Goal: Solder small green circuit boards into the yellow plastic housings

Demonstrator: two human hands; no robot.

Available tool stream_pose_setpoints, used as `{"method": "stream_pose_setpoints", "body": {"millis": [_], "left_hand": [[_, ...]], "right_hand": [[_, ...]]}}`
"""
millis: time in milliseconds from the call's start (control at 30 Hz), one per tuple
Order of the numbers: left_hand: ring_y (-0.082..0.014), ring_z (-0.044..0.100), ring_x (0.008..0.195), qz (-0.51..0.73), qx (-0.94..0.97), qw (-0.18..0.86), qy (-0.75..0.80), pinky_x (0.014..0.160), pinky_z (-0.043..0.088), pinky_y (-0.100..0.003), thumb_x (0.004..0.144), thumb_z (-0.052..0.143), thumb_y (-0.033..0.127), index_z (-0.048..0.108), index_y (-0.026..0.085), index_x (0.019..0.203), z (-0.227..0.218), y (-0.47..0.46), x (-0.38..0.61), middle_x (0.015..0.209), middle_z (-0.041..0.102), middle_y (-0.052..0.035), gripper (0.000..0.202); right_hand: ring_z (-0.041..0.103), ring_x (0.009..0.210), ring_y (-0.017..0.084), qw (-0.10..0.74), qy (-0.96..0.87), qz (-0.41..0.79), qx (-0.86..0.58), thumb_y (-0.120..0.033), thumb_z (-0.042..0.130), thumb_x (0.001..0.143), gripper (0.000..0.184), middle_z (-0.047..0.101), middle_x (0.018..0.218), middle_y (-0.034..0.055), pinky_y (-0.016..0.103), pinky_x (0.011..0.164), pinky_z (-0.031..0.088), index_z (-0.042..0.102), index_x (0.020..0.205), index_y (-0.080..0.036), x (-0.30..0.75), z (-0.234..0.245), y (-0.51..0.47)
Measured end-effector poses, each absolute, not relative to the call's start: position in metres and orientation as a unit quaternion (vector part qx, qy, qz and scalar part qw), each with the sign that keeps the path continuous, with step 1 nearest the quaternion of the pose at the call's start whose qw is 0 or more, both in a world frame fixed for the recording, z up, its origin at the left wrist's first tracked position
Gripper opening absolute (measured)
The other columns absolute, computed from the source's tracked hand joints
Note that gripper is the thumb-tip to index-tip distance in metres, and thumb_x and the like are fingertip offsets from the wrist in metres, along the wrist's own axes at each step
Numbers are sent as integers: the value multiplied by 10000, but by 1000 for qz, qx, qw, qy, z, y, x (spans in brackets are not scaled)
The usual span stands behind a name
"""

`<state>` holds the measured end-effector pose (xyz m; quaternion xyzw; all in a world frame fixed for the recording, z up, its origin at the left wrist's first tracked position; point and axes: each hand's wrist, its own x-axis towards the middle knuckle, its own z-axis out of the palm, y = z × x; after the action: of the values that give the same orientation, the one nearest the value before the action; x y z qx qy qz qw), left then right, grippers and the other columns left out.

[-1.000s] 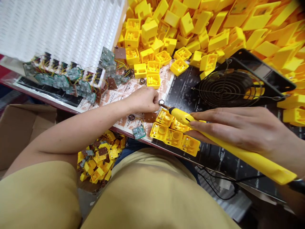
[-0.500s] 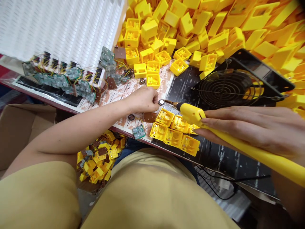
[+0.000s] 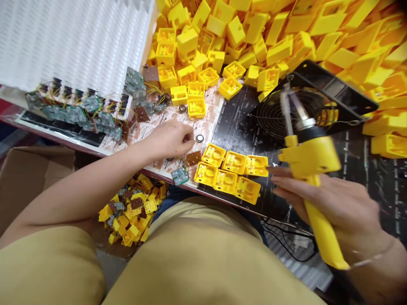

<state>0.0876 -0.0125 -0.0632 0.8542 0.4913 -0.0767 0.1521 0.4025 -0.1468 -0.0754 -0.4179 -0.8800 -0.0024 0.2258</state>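
Observation:
My right hand [image 3: 337,207] is wrapped around a yellow soldering gun [image 3: 313,156], whose metal tip points up and away in front of the fan. The gun is slightly blurred. My left hand [image 3: 174,137] is closed, fingers curled over the patterned sheet; what they pinch is hidden. Just right of its fingertips lies a small round speaker [image 3: 199,138]. A brown board [image 3: 193,158] and a green circuit board [image 3: 179,175] with wires lie below that hand. Two rows of open yellow housings [image 3: 225,181] with metal contacts inside sit between my hands.
A black fan [image 3: 289,112] stands at the right. Behind it rises a large heap of yellow housings [image 3: 254,29]. A white foam tray [image 3: 76,42] with wired circuit boards [image 3: 76,112] along its edge is at left. Below the table, a box holds yellow parts [image 3: 133,216].
My right hand has drawn the soldering gun away from the small speaker and swung its tip upward. The left hand and speaker sit slightly further left in view.

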Motion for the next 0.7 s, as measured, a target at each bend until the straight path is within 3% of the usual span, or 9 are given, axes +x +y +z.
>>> {"method": "stream_pose_setpoints", "body": {"millis": [67, 133, 233, 300, 433, 567, 633, 700], "left_hand": [[-246, 705, 896, -73, 865, 63, 493, 775, 515, -341, 961, 471, 346, 760, 176, 984, -58, -25, 81, 915, 763, -101, 336], [-288, 681, 1062, -11, 892, -9, 452, 881, 524, -402, 999, 421, 409, 729, 154, 1127, -58, -41, 84, 1104, 746, -141, 420], [-349, 532, 1342, 92, 949, 6, 302, 1101, 425, -497, 955, 457, 605, 570, 115, 1405, -71, -65, 104, 1425, 592, -194, 675], [-391, 416, 1442, 101, 966, 37, 234, 1156, 346, -560, 870, 490, 760, 461, 122, 1503, -84, -74, 123, 1548, 457, -226, 900], [-394, 493, 1358, 57, 977, 47, 199, 1068, 398, -553, 859, 545, 739, 415, 128, 1535, -101, -73, 142, 1502, 498, -255, 921], [-377, 519, 1335, 25, 978, 54, 201, 1044, 423, -513, 869, 579, 680, 420, 137, 1535, -90, -72, 132, 1485, 521, -241, 874], [-346, 496, 1374, 38, 971, 73, 225, 1097, 402, -478, 850, 585, 701, 454, 158, 1513, -78, -68, 123, 1500, 517, -215, 868], [-323, 527, 1338, 55, 954, 71, 286, 1120, 386, -452, 906, 549, 619, 545, 160, 1436, -65, -54, 108, 1442, 580, -193, 701]], "right_hand": [[675, 1136, 241, 236, -887, 25, -395, -424, 708, 895, 350, 708, 1162, 60, 402, 998, 572, 570, 1171, -258, 404, -87, -143], [620, 1231, 318, 243, -886, 63, -389, -573, 704, 846, 505, 681, 1193, 125, 563, 1071, 515, 532, 1177, -233, 405, -95, -141], [648, 1166, 332, 235, -892, 74, -379, -608, 710, 822, 583, 673, 1164, 153, 612, 1070, 501, 499, 1209, -225, 405, -103, -138], [660, 1128, 332, 228, -898, 62, -371, -584, 709, 836, 575, 673, 1150, 159, 610, 1056, 513, 484, 1223, -222, 402, -106, -137], [690, 1059, 331, 232, -891, 33, -388, -434, 703, 883, 462, 697, 1031, 112, 521, 915, 610, 484, 1236, -233, 391, -113, -140], [719, 961, 294, 231, -872, 32, -430, -272, 720, 862, 438, 702, 1099, 90, 415, 775, 646, 487, 1233, -273, 376, -118, -147], [688, 1082, 331, 242, -872, 25, -425, -348, 718, 872, 397, 685, 1176, 115, 466, 829, 638, 504, 1196, -265, 371, -117, -148], [675, 1109, 351, 252, -869, 2, -425, -467, 671, 897, 350, 664, 1242, 133, 504, 814, 631, 532, 1138, -253, 369, -114, -150]]}}
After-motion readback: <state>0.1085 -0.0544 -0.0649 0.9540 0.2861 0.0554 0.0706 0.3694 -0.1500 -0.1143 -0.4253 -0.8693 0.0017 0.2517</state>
